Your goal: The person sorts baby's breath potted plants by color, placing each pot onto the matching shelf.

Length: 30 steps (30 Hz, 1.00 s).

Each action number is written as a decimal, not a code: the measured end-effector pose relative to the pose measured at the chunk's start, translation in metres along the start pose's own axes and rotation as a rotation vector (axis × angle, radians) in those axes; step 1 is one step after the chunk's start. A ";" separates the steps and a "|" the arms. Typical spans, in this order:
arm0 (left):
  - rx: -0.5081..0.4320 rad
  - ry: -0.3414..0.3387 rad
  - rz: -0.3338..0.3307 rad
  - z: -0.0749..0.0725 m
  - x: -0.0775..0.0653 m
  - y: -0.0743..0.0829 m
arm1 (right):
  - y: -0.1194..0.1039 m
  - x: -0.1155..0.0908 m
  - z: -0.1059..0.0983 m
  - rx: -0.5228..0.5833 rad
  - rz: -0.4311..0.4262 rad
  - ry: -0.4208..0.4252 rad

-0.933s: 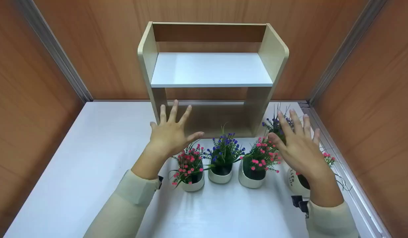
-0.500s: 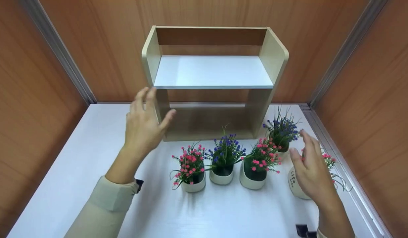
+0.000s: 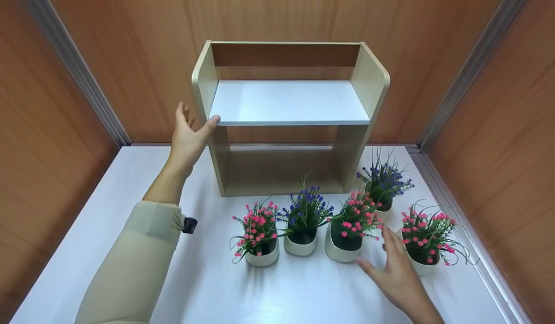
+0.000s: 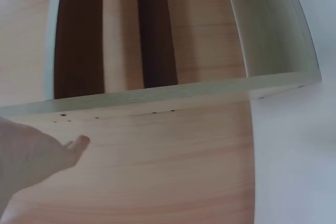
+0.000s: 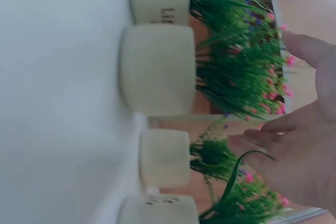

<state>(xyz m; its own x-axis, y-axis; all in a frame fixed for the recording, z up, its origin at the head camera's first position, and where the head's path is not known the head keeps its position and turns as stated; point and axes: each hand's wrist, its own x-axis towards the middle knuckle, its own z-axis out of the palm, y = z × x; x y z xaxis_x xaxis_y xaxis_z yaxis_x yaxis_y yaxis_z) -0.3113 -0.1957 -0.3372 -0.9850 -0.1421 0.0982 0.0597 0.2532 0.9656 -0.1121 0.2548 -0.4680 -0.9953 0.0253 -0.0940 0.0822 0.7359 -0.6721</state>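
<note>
In the head view my left hand point(image 3: 187, 135) is at the left side of a two-tier wooden shelf point(image 3: 291, 122), fingers outside the side panel and thumb apart, near the front corner of the white board. The left wrist view has that hand point(image 4: 37, 153) beside the panel's outer face; whether it touches is unclear. My right hand point(image 3: 396, 281) hovers with spread thumb between a pink-flowered potted plant point(image 3: 347, 240) and another pink one point(image 3: 426, 243) at the right. In the right wrist view the hand point(image 5: 302, 140) is beside the flowers, holding nothing.
A pink potted plant point(image 3: 261, 238) and a blue one point(image 3: 302, 225) stand in front of the shelf. Another blue plant point(image 3: 384, 184) is by its right side. Wooden walls point(image 3: 507, 112) enclose the white table point(image 3: 282, 297) on three sides.
My left hand has moved left and up to the shelf's left side. My right hand has moved down and left, uncovering the plants on the right. The pots stay where they were.
</note>
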 end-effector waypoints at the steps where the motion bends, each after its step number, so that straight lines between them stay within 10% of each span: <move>1: -0.031 -0.015 -0.006 0.001 0.005 -0.001 | 0.001 0.004 0.004 -0.005 0.026 -0.027; 9: -0.084 0.001 0.050 0.018 0.028 -0.016 | 0.009 0.037 0.031 0.055 0.170 -0.113; 18: -0.140 0.054 0.068 0.032 0.041 -0.026 | 0.023 0.055 0.042 0.172 0.125 -0.105; 30: -0.172 -0.011 0.081 0.029 0.025 -0.012 | 0.028 0.062 0.046 0.135 0.087 -0.113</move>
<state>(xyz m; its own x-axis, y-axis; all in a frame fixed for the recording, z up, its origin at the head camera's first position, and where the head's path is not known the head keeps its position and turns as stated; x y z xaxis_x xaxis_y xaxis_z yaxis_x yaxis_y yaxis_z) -0.3418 -0.1745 -0.3530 -0.9775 -0.1167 0.1758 0.1651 0.0960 0.9816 -0.1690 0.2460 -0.5263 -0.9725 0.0038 -0.2328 0.1820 0.6363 -0.7497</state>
